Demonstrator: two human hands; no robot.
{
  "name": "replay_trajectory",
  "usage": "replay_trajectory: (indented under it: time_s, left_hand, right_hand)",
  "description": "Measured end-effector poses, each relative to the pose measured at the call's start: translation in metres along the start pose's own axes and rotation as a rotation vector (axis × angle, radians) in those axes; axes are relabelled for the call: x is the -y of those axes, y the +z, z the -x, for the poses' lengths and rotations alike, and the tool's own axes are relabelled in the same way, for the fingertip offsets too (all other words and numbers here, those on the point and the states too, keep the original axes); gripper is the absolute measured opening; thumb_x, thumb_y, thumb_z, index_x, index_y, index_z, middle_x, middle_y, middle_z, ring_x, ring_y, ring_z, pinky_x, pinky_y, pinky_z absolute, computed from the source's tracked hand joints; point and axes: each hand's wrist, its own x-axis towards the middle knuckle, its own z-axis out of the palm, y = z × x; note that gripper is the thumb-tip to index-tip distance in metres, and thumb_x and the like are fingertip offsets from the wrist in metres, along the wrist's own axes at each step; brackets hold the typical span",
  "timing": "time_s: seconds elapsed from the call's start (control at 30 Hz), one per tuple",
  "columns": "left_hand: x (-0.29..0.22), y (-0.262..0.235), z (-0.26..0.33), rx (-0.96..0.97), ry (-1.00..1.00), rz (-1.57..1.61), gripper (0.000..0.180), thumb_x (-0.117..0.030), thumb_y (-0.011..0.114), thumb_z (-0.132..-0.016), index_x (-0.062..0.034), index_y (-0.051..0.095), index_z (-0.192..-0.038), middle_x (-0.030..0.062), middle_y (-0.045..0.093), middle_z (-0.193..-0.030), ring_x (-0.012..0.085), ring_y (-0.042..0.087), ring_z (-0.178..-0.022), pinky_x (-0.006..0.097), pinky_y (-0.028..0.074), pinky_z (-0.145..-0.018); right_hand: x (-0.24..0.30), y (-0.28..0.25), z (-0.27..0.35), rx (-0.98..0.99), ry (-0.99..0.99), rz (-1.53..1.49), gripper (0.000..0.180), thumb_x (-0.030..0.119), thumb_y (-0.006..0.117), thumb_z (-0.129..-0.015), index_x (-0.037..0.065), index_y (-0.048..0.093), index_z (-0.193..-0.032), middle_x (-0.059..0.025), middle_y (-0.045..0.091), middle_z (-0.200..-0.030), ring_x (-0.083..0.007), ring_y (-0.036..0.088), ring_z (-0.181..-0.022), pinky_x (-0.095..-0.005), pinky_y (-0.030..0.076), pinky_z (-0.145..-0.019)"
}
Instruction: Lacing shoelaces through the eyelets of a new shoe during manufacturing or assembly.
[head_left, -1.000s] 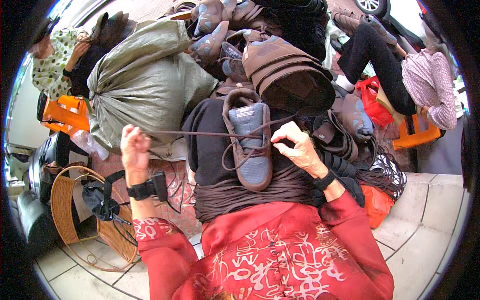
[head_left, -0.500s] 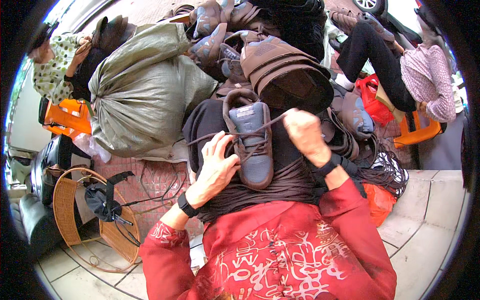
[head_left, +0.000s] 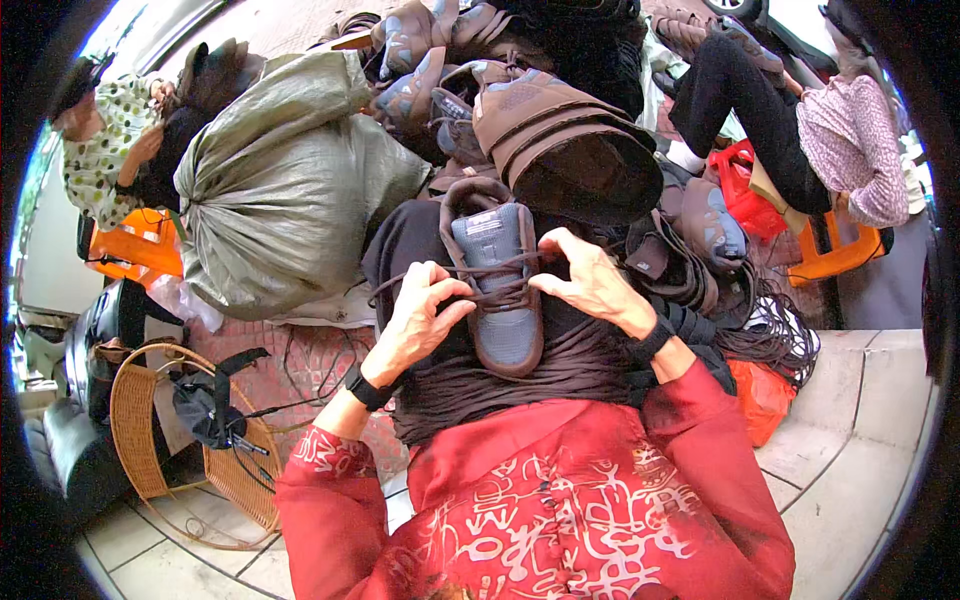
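A brown shoe with a blue-grey tongue and toe point(head_left: 507, 340) lies on my lap, its toe toward me. A dark brown shoelace point(head_left: 487, 267) crosses its tongue and trails out to the left. My left hand point(head_left: 422, 312) is at the shoe's left edge, thumb and forefinger bent closely together by the lace; the exact grip is partly hidden. My right hand point(head_left: 592, 283) is at the right edge, thumb and forefinger apart beside the eyelets. Under the shoe's toe, a bundle of loose brown laces point(head_left: 500, 395) lies across my lap.
Stacked brown shoe parts point(head_left: 560, 130) stand just beyond the shoe. A bulging grey-green sack point(head_left: 290, 190) sits at the left, near a wicker chair point(head_left: 135, 440). More laces point(head_left: 780, 340) and an orange bag point(head_left: 760, 400) lie at right. Two people sit at either side.
My right hand has come down and left to the shoe's edge; the lace it had stretched out to the right no longer extends there. My left hand stays close to its place.
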Motion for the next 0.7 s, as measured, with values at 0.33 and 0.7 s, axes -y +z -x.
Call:
replay_trajectory:
  time_s: [0.33, 0.7]
  left_hand:
    - [-0.003, -0.01, -0.018, -0.229, 0.192, -0.038, 0.031, 0.004, 0.058, -0.067, -0.0051, 0.056, -0.097, 0.0091, 0.056, -0.093, 0.0269, 0.049, -0.097, 0.036, 0.039, -0.087]
    - [0.0, -0.001, -0.031, 0.006, 0.341, -0.331, 0.019, -0.022, 0.066, -0.069, -0.0095, 0.054, -0.076, 0.0039, 0.051, -0.078, 0.0226, 0.046, -0.083, 0.038, 0.03, -0.08]
  right_hand:
    - [-0.014, -0.031, -0.008, 0.013, 0.401, -0.462, 0.011, 0.015, 0.06, -0.08, 0.006, 0.056, -0.084, 0.0044, 0.048, -0.061, -0.0029, 0.044, -0.054, -0.0187, 0.034, -0.046]
    - [0.004, 0.002, -0.03, 0.122, -0.114, 0.238, 0.034, 0.038, 0.061, -0.077, 0.006, 0.057, -0.065, -0.014, 0.056, -0.057, -0.0329, 0.058, -0.056, -0.037, 0.045, -0.049]
